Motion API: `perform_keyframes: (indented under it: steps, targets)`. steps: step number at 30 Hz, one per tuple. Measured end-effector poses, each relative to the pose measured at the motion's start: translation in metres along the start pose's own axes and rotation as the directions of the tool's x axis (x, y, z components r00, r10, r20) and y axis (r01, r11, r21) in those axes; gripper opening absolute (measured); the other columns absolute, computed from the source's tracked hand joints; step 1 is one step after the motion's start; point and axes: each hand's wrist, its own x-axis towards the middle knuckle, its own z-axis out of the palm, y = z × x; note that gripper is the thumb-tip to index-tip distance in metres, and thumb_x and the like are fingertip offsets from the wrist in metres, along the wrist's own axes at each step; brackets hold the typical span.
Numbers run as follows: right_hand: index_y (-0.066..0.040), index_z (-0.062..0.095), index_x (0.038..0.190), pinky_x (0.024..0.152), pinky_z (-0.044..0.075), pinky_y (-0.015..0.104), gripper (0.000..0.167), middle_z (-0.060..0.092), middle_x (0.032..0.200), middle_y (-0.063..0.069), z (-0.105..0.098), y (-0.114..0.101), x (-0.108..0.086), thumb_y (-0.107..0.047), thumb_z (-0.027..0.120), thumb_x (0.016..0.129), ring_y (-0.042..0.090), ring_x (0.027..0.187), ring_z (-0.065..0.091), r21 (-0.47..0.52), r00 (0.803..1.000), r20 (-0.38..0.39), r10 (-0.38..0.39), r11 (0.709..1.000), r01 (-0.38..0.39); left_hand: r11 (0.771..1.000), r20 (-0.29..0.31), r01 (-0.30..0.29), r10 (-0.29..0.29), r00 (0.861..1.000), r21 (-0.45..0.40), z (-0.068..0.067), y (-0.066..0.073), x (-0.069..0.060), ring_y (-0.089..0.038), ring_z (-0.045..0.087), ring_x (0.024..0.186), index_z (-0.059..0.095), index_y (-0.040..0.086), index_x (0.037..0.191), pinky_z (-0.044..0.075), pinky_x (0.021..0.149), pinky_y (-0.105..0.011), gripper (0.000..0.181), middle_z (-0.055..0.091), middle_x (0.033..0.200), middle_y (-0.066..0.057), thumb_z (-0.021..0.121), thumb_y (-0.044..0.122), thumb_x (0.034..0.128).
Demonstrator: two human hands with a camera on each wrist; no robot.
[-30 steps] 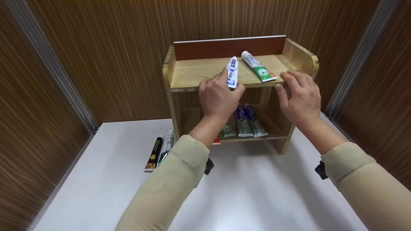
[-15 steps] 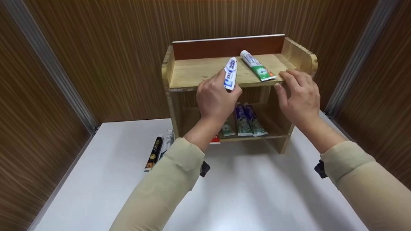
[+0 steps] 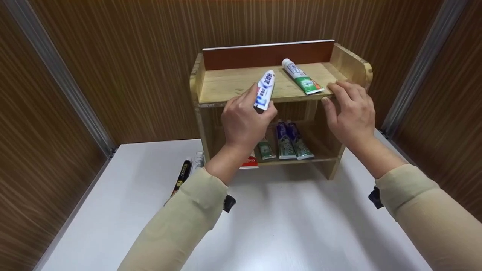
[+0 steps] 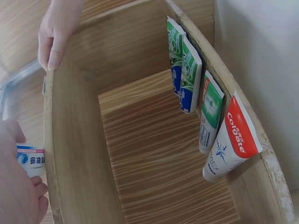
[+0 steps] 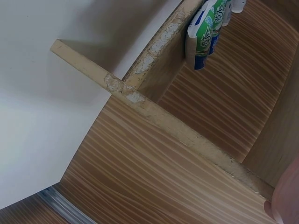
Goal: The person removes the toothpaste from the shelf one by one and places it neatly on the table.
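Observation:
My left hand pinches a white and blue toothpaste tube between thumb and fingers, at the front edge of the wooden shelf's top board. To its right, a white and green tube lies slanted on that board. My right hand rests at the board's front right corner, fingers on top and thumb at the front edge. In the left wrist view, the tube shows partly behind my left hand.
The lower board holds a red and white Colgate tube, a green and white tube and two blue and green tubes. Left of the shelf, a black tube and a whitish tube lie on the white table.
My left hand has moved left and slightly down, toward the front, with the white and blue tube, which tilts more now. More of the red tube below shows. My right hand has stayed nearly still.

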Motion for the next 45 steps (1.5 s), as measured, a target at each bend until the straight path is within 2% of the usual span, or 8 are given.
perform_keyframes:
  steps: [7, 14, 23, 35, 45]
  targets:
    - [-0.008, 0.069, 0.135, 0.106, 0.044, 0.065, 0.041, 0.065, 0.141, 0.015, 0.000, -0.001, 0.002, -0.036, 0.062, 0.106, 0.037, 0.136, 0.054, 0.012, 1.000, -0.025, -0.009, 1.000, 0.009, 0.999, -0.042, -0.052, 0.052, 0.998, -0.007, -0.010, -0.004, -0.006, -0.027, 0.077, 0.099, 0.072, -0.005, 0.130, 0.058, 0.094, -0.039, 0.048, 0.075, 0.126, -0.016, 0.081, 0.021, 0.0902]
    - [-0.009, 0.069, 0.136, 0.107, 0.043, 0.064, 0.042, 0.065, 0.141, 0.014, -0.003, 0.000, 0.004, -0.037, 0.062, 0.106, 0.037, 0.136, 0.053, 0.010, 1.000, -0.027, -0.004, 1.000, 0.005, 0.995, -0.059, -0.090, 0.089, 0.994, -0.031, -0.022, -0.004, -0.009, -0.028, 0.076, 0.107, 0.070, -0.005, 0.133, 0.056, 0.100, -0.038, 0.051, 0.074, 0.127, -0.018, 0.081, 0.023, 0.0916]
    - [-0.009, 0.069, 0.137, 0.107, 0.043, 0.063, 0.041, 0.065, 0.141, 0.015, -0.003, -0.001, 0.004, -0.035, 0.062, 0.107, 0.037, 0.136, 0.054, 0.017, 0.999, -0.027, -0.021, 1.000, 0.021, 0.988, -0.106, -0.150, 0.146, 0.984, -0.032, -0.043, -0.007, -0.014, -0.030, 0.076, 0.103, 0.071, -0.006, 0.130, 0.057, 0.099, -0.038, 0.050, 0.075, 0.123, -0.019, 0.083, 0.022, 0.0897]
    - [-0.009, 0.069, 0.136, 0.107, 0.043, 0.063, 0.040, 0.064, 0.141, 0.015, -0.007, 0.000, 0.001, -0.035, 0.062, 0.106, 0.037, 0.137, 0.053, 0.010, 1.000, -0.018, 0.004, 1.000, -0.004, 0.983, -0.166, -0.180, 0.171, 0.971, -0.038, -0.079, -0.028, -0.023, -0.031, 0.075, 0.104, 0.071, -0.007, 0.131, 0.058, 0.098, -0.040, 0.051, 0.075, 0.125, -0.019, 0.085, 0.020, 0.0890]
    - [-0.008, 0.069, 0.136, 0.107, 0.043, 0.063, 0.041, 0.064, 0.142, 0.015, -0.005, -0.001, 0.001, -0.035, 0.062, 0.106, 0.038, 0.136, 0.054, 0.004, 1.000, -0.021, -0.002, 1.000, 0.002, 0.988, -0.186, -0.152, 0.142, 0.972, -0.038, -0.107, -0.042, -0.029, -0.033, 0.072, 0.109, 0.071, -0.007, 0.132, 0.061, 0.095, -0.041, 0.052, 0.073, 0.129, -0.020, 0.086, 0.019, 0.0900]
